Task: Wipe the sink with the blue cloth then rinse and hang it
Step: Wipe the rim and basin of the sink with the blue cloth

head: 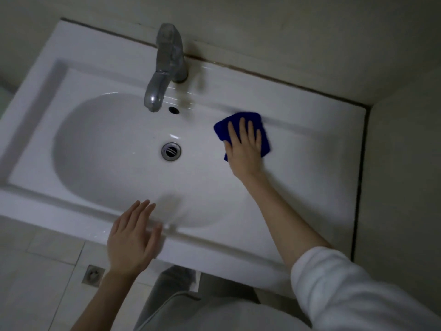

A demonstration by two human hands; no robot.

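Two hands, right hand (244,149) flat on blue cloth (241,120) at sink (310,149) basin edge, left hand (132,237) spread, empty

The right hand (244,149) covers the middle of the blue cloth (263,130), leaving only its edges visible. The sink (310,151) is cut off at the left edge, its rim there blurred. Both forearms run out of the bottom edge.

Dim light; plain beige walls (310,32) meet in a corner at 2 o'clock; pale tiled floor (35,283) with a square drain (92,275) at 7 o'clock.
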